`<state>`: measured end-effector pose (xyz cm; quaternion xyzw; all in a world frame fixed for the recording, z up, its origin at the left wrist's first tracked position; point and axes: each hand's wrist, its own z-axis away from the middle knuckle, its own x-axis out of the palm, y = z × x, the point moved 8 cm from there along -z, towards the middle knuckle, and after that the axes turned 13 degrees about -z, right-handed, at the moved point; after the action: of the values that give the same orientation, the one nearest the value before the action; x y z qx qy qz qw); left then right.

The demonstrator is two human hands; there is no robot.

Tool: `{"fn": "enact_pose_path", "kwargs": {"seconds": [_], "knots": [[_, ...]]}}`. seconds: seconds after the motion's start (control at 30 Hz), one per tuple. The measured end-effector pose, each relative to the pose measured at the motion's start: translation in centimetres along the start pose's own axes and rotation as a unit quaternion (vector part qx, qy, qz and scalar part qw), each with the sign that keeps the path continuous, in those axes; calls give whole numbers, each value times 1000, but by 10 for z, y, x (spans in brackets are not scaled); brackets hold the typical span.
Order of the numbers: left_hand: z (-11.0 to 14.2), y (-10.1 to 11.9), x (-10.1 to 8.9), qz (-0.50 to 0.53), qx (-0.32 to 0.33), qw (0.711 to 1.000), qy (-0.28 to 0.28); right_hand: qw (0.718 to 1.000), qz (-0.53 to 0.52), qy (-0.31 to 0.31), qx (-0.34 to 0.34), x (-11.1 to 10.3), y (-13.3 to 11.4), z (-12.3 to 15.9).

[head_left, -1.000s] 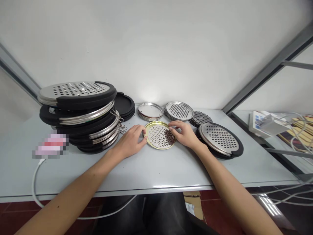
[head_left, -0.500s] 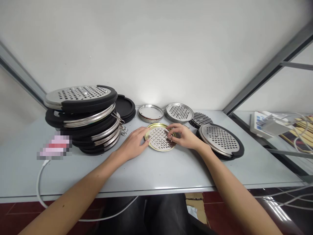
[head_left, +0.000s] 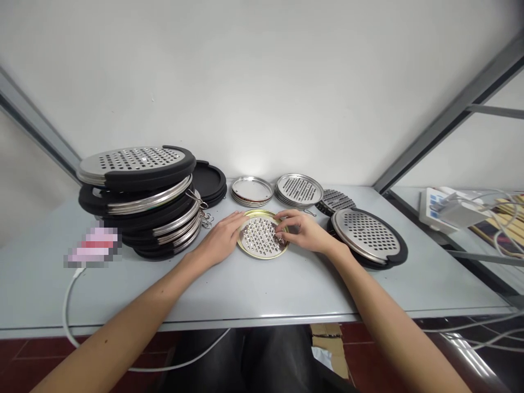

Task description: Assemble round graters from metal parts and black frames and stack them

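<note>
A round metal grater disc [head_left: 262, 238] with a gold-coloured rim lies on the table between my hands, its raised cutting holes facing up. My left hand [head_left: 223, 238] holds its left rim, thumb near the front and fingers stretched along the far side. My right hand [head_left: 306, 230] is bent over the right part, thumb and fingertips closed on the disc near its edge. Whether anything small sits under those fingertips is hidden. Behind the disc stand a stack of plain shallow metal discs [head_left: 252, 189] and a stack of slotted grater discs [head_left: 300, 189].
On the left rises a tall, uneven stack of black-edged graters [head_left: 137, 164], with black round trays [head_left: 208, 180] behind it. Dark ridged discs [head_left: 336, 201] and black-edged graters [head_left: 368, 236] are at right. A power strip [head_left: 440, 210] with cables lies beyond the shelf post.
The grater disc has shifted slightly left and toward me, and more of its left side shows. My left thumb has drawn back to the rim; my right hand has moved a little left.
</note>
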<state>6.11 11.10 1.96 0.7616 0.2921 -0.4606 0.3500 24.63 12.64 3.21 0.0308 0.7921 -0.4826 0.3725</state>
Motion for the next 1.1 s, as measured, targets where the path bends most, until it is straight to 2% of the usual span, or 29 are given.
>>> {"fn": "enact_pose_path", "kwargs": {"seconds": [0.27,0.63,0.8,1.1], "knots": [[-1,-1,-5,-8,-14,999,41,999,17,-14,-36,10,-8,-1],[-2,-7,2,-19,20,999,22,998,15,-38,-43,18,-15,-4],[-2,-3,0,-20,24,999,11,996,32,-35,-71,18,-22,-4],[0,2,-2,-26,39,999,-9,996,43,-25,-72,18,-22,-3]]}}
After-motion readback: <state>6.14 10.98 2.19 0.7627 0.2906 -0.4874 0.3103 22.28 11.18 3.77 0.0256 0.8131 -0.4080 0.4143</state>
